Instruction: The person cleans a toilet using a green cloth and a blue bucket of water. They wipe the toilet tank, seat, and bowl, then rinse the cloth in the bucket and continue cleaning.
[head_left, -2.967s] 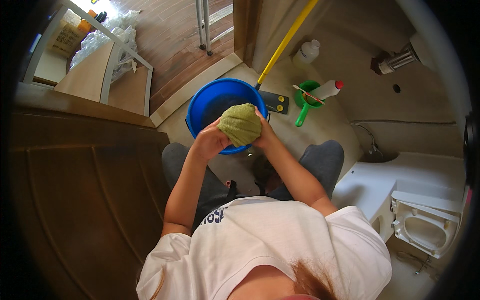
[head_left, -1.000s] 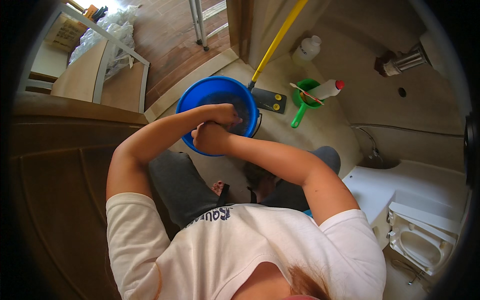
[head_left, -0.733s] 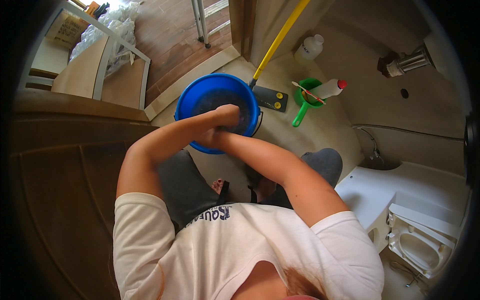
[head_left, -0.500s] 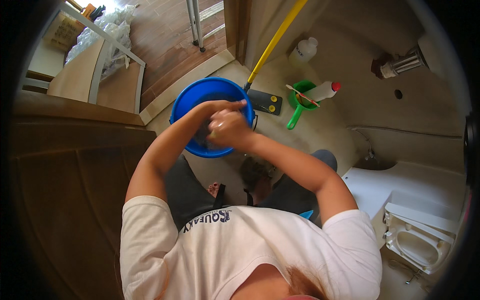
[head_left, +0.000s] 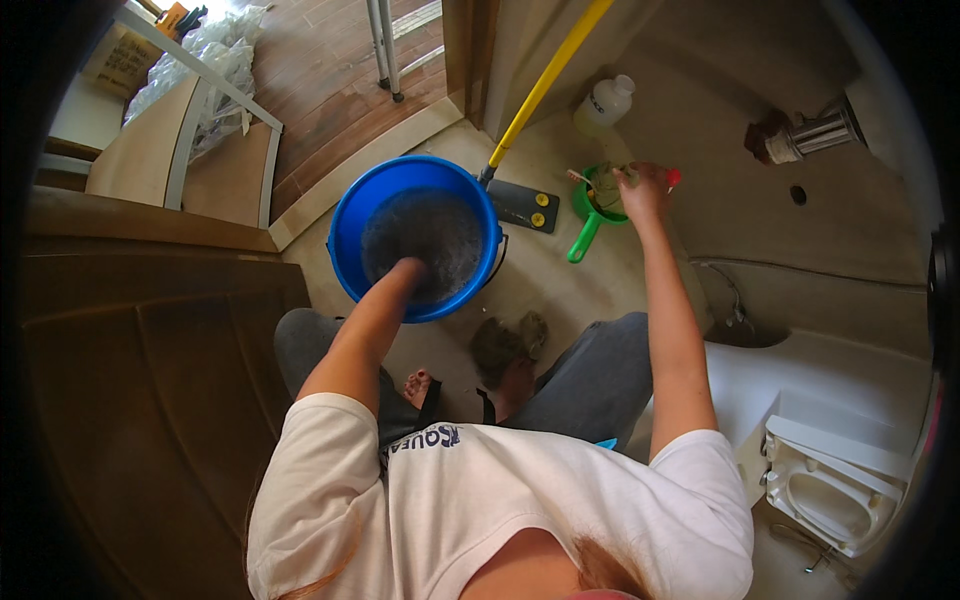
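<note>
In front of me a blue bucket (head_left: 345,215) holds murky grey, sudsy water (head_left: 430,235). My left hand (head_left: 408,268) is sunk in it past the wrist, its fingers hidden. Off to the right, my right hand (head_left: 645,190) is over a green dipper (head_left: 585,240), with its fingers curled. A thin greenish-brown thing shows at the fingertips, too unclear to name. Behind that hand lies a bottle, of which only its red cap (head_left: 673,180) shows. A toothbrush (head_left: 577,176) pokes out at the dipper's left rim.
Beside the bucket lies a dark flat mop head (head_left: 525,207) with a yellow pole (head_left: 545,85). A white jug (head_left: 605,103) stands by the wall. A dark, crumpled thing (head_left: 500,350) rests near my feet. A white sink basin (head_left: 760,385) is at right, a brown door (head_left: 150,370) at left.
My hands were together above the bucket and have separated. The left has gone down into the water; the right has moved right to the dipper, covering most of the bottle.
</note>
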